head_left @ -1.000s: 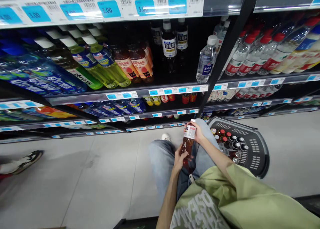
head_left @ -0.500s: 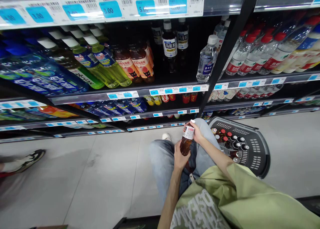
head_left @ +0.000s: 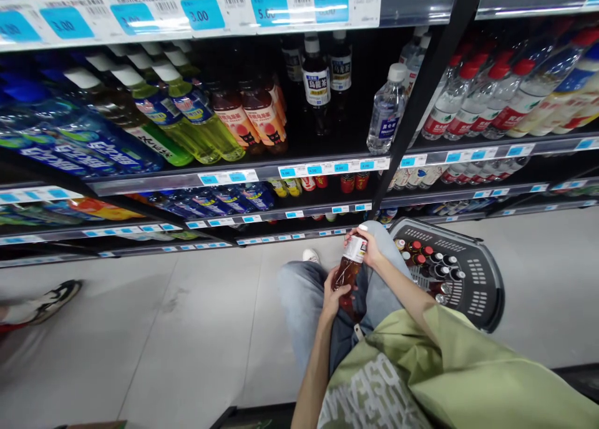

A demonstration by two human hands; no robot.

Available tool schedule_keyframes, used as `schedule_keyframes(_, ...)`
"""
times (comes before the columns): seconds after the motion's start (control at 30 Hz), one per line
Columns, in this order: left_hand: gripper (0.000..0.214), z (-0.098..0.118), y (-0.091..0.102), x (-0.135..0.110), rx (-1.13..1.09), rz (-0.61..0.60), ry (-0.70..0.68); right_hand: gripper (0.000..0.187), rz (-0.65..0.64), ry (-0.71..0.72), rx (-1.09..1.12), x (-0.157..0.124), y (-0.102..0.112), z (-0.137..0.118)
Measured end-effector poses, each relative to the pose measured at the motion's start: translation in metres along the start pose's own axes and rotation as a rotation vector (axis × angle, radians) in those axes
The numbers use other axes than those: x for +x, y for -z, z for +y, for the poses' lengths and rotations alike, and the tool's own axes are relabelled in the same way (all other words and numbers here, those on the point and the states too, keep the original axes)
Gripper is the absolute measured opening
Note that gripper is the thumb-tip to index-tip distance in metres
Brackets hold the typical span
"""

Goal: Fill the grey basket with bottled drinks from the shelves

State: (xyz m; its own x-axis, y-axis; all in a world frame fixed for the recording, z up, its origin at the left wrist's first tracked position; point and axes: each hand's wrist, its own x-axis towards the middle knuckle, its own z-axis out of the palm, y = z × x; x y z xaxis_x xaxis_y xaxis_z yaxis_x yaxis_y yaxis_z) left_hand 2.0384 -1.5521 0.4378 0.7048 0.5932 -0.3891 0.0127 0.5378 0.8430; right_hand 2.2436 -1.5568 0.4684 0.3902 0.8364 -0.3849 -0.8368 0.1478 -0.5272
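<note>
A brown tea bottle (head_left: 349, 268) with a white label and white cap is held in both hands above my jeans-clad knees. My left hand (head_left: 335, 296) is wrapped round its lower end. Its labelled upper part sits in the closed fingers of my right hand (head_left: 372, 249). The bottle tilts with its cap up and to the right. A dark shopping basket (head_left: 482, 279) on the floor just right of my right hand holds several small bottles with red, black and white caps.
Drink shelves (head_left: 299, 167) fill the upper view: green, brown and dark tea bottles, a water bottle (head_left: 386, 110), red-capped water bottles to the right. A black upright post (head_left: 421, 98) divides the shelving. Another person's shoe (head_left: 49, 295) rests on the grey floor at far left.
The bottle stays in both hands and has shifted only slightly, tilting a little. The shoe at the left has moved a bit.
</note>
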Motion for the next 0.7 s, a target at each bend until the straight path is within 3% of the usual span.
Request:
schedule_keyframes(0.17, 0.081, 0.001, -0.002, 0.001, -0.004, 0.012, 0.008, 0.029, 0.004, 0.001, 0.008, -0.001, -0.003, 0.0)
schedule_keyframes(0.33, 0.065, -0.001, -0.009, -0.002, 0.425, 0.175, -0.221, 0.034, 0.008, 0.006, -0.057, 0.0, -0.002, 0.003)
schedule_keyframes(0.47, 0.074, -0.008, -0.007, 0.003, 0.676, 0.306, -0.364, 0.039, 0.038, 0.046, -0.125, 0.001, -0.003, 0.007)
schedule_keyframes(0.7, 0.073, -0.014, -0.002, 0.009, 0.873, 0.301, -0.477, 0.043, 0.061, 0.082, -0.206, 0.002, -0.006, 0.009)
